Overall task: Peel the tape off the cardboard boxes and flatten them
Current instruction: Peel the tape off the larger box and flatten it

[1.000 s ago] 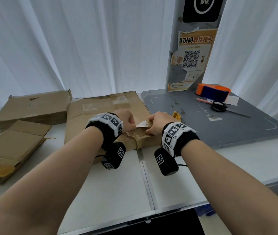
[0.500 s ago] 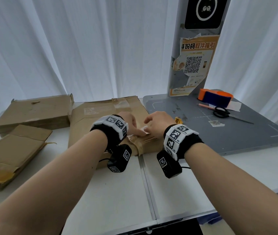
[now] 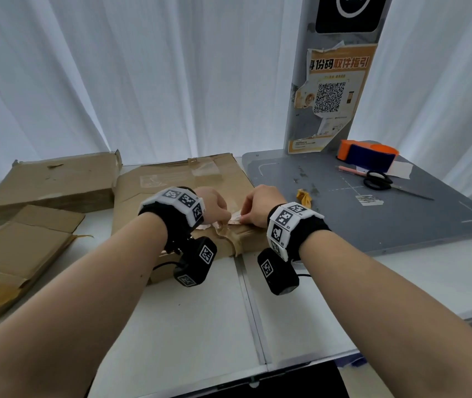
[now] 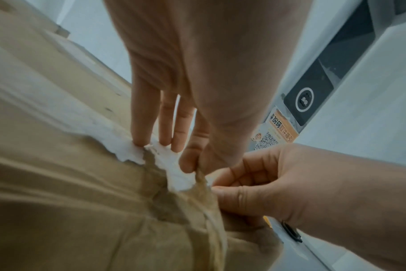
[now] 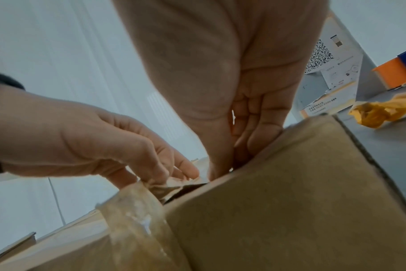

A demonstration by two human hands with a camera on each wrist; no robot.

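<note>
Both hands at near edge of middle cardboard box (image 3: 171, 182), left hand (image 3: 214, 206) pinching peeled tape (image 4: 197, 176), right hand (image 3: 259, 205) pinching torn label paper (image 3: 236, 219), box contents hidden.

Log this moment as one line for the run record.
step: peeling tape | left hand: pinches torn tape strip | right hand: pinches tape, holds middle cardboard box | flattening: not yet done

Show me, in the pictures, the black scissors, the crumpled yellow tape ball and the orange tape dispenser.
black scissors (image 3: 377, 180): head view, handles.
crumpled yellow tape ball (image 3: 304, 197): head view, its middle.
orange tape dispenser (image 3: 365, 155): head view, its top face.
</note>
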